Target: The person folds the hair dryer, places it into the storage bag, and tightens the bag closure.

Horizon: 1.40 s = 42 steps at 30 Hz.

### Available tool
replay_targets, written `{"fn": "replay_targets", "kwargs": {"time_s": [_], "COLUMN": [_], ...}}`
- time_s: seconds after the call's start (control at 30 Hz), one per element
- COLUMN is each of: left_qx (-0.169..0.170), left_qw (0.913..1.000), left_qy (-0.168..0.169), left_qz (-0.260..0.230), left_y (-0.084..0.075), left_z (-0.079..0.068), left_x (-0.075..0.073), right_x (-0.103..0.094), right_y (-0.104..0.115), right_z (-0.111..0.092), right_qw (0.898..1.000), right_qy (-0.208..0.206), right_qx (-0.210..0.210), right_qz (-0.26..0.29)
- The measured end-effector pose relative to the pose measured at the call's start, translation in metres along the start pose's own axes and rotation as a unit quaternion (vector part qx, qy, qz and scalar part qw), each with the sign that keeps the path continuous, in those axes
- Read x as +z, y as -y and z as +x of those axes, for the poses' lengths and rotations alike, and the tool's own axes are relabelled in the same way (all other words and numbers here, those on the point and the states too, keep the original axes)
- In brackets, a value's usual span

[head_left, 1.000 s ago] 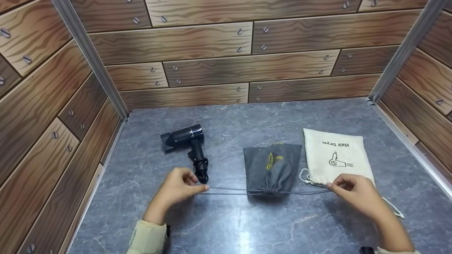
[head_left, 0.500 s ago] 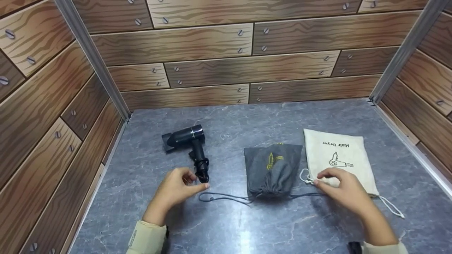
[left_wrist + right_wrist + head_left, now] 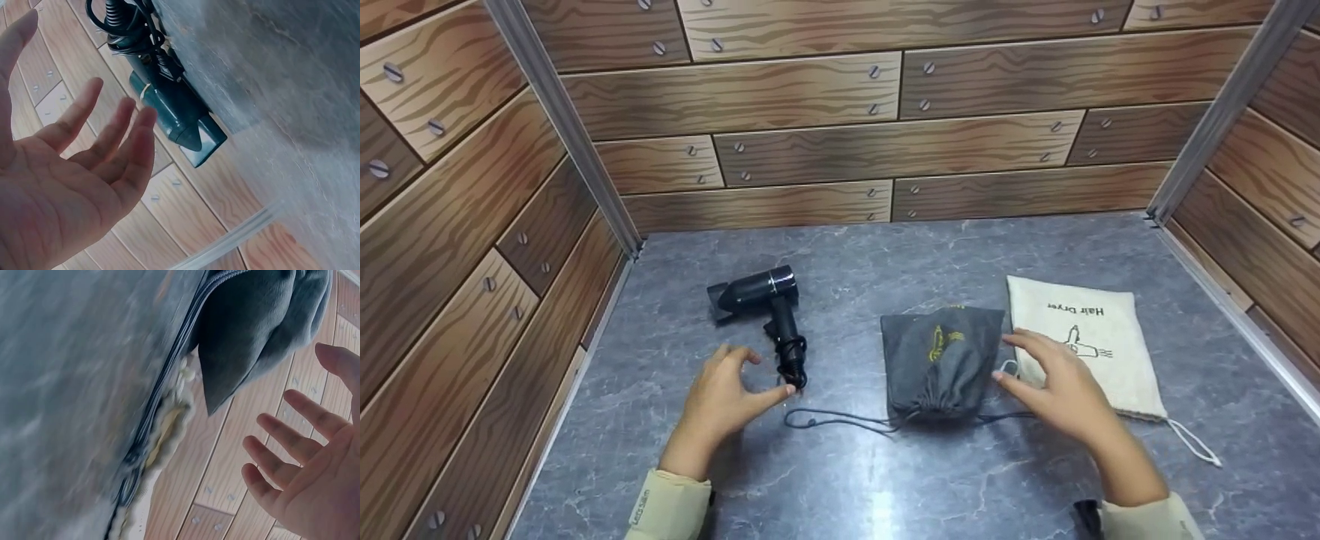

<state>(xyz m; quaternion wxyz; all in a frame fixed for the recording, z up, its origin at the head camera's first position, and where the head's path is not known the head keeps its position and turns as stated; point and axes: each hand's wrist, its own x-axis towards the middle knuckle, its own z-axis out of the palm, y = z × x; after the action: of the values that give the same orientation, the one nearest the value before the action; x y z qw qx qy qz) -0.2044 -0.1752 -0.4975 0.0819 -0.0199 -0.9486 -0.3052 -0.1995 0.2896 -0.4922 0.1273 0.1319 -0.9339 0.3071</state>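
Note:
A dark grey drawstring bag (image 3: 915, 367) with a yellow hair dryer print lies mid-table, bulging, its mouth gathered toward the person. Its grey cord (image 3: 840, 415) trails out on both sides. The right hand (image 3: 1061, 386), fingers spread, hovers close to the bag's right side and holds nothing; in the right wrist view its palm (image 3: 320, 478) is bare. The left hand (image 3: 724, 397) has thumb and fingers apart, also holding nothing, just in front of a black hair dryer (image 3: 757, 292). That dryer's power cord (image 3: 135, 39) is wound around its handle.
A cream drawstring bag (image 3: 1080, 307) printed "Hair Dryer" lies flat at the right, partly behind the right hand, its white string (image 3: 1196, 442) trailing toward the front. Wood-patterned walls (image 3: 802, 150) enclose the grey marbled tabletop (image 3: 840, 262) at the back and both sides.
The grey cord was stretched tight between both hands, then dropped slack onto the table. The right hand has let go, moved left toward the grey bag and spread its fingers; the left hand has opened.

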Motion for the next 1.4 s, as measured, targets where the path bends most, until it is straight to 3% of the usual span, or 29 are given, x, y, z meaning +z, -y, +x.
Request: {"fn": "replay_targets", "kwargs": {"time_s": [0.27,1.13,1.4], "left_qx": [0.015,-0.007,0.002], "left_qw": [0.9993,0.9995,0.9996], "left_qy": [-0.028,0.013,0.003], "left_qz": [0.02,0.029,0.027], "left_y": [0.005,0.013,0.014], "left_z": [-0.001,0.002,0.001], "left_x": [0.001,0.007,0.006], "right_x": [0.015,0.058,0.073], "right_y": [0.015,0.055,0.071], "right_z": [0.01,0.032,0.039], "right_qw": [0.998,0.993,0.987], "right_qy": [0.029,0.039,0.059], "right_qx": [-0.014,-0.081,-0.104], "right_qz": [-0.054,-0.076,-0.105]}}
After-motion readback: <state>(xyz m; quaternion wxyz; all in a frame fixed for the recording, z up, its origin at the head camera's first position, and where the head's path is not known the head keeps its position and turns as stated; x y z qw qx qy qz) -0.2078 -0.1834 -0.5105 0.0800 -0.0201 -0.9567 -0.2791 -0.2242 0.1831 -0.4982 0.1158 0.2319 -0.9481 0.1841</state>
